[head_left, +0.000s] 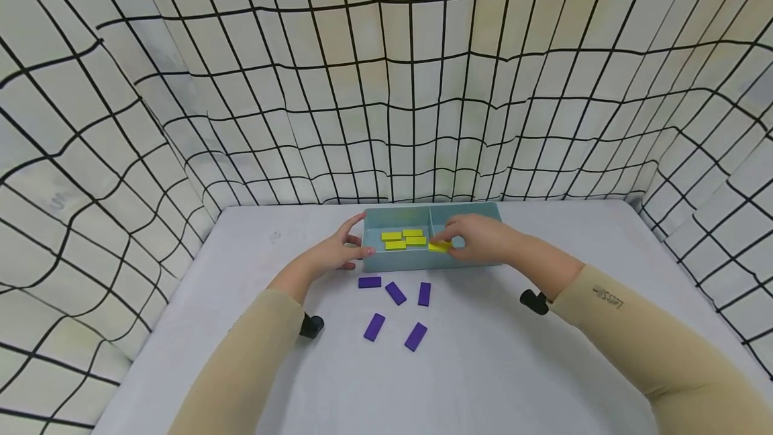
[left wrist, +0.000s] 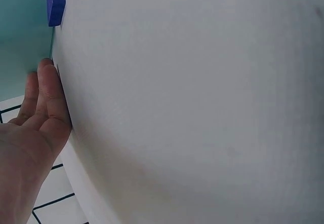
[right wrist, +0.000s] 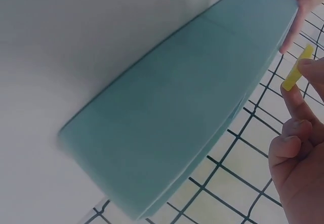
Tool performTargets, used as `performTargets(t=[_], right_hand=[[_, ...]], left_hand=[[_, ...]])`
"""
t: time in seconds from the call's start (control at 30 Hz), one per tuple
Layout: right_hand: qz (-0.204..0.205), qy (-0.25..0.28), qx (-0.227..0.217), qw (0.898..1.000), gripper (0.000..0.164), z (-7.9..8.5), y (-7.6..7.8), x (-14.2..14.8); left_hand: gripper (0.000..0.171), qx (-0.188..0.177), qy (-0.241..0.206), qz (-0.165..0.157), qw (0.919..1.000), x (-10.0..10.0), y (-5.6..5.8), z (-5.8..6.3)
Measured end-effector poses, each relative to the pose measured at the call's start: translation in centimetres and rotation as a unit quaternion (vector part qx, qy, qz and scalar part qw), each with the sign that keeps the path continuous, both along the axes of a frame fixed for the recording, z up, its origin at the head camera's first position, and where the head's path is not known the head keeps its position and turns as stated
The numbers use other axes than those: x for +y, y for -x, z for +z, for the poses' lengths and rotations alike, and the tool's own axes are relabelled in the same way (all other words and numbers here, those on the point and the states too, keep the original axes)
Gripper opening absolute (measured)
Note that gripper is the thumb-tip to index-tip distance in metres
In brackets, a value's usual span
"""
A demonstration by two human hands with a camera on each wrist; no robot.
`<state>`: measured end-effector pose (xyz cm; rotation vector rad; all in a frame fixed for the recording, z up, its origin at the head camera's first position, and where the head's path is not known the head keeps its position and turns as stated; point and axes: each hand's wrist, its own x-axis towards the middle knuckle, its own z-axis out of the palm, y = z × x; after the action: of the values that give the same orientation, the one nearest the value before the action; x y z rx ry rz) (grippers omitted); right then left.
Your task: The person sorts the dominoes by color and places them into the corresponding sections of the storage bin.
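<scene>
A light teal box (head_left: 417,261) with a divider (head_left: 431,218) stands at the back of the white table. My left hand (head_left: 333,252) rests against its left end, fingers spread, thumb near the front corner and index finger toward the back corner. In the left wrist view, fairly straight fingers (left wrist: 49,89) lie along the box end. My right hand (head_left: 480,237) pinches a small yellow block (head_left: 439,247) over the front rim near the divider; the right wrist view shows that block (right wrist: 297,69) between thumb and index finger. Several yellow blocks (head_left: 415,241) lie in the left compartment.
Several purple blocks (head_left: 395,293) lie scattered on the table (head_left: 483,368) in front of the box. A white wall with a black grid net (head_left: 410,86) surrounds the table at the back and sides.
</scene>
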<state>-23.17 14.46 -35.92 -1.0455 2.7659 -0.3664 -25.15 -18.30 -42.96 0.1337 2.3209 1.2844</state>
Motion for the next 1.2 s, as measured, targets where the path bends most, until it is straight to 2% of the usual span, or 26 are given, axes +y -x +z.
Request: performTargets(t=[0.3, 0.5, 0.6, 0.77, 0.97, 1.2], right_hand=[[-0.008, -0.005, -0.032, 0.999, 0.037, 0.6, 1.8, -2.3], [-0.008, -0.038, -0.029, 0.999, 0.037, 0.4, 3.0, -3.8], [0.001, -0.06, -0.022, 0.998, 0.036, 0.1, 3.5, -4.6], [0.022, -0.068, -0.034, 0.997, 0.035, -0.5, 4.9, -5.6], [0.004, -0.112, -0.037, 0.993, 0.034, -1.2, 6.2, -6.9], [0.0, -0.139, -0.019, 0.99, 0.029, -2.2, 7.0, -8.1]], left_hand=[[0.093, -0.004, -0.004, 0.003, 1.0, -0.3, -0.3, 0.2], [0.093, -0.007, -0.007, 0.01, 0.9999, -0.2, -0.4, 0.3], [0.093, -0.009, -0.01, 0.011, 0.9999, -0.2, -0.4, 0.3], [0.091, -0.011, -0.018, 0.01, 0.9997, -0.2, -0.3, 0.1], [0.09, -0.011, -0.027, -0.002, 0.9996, -0.1, -0.3, 0.3], [0.09, -0.008, -0.018, 0.003, 0.9998, -0.2, 0.0, 0.1]])
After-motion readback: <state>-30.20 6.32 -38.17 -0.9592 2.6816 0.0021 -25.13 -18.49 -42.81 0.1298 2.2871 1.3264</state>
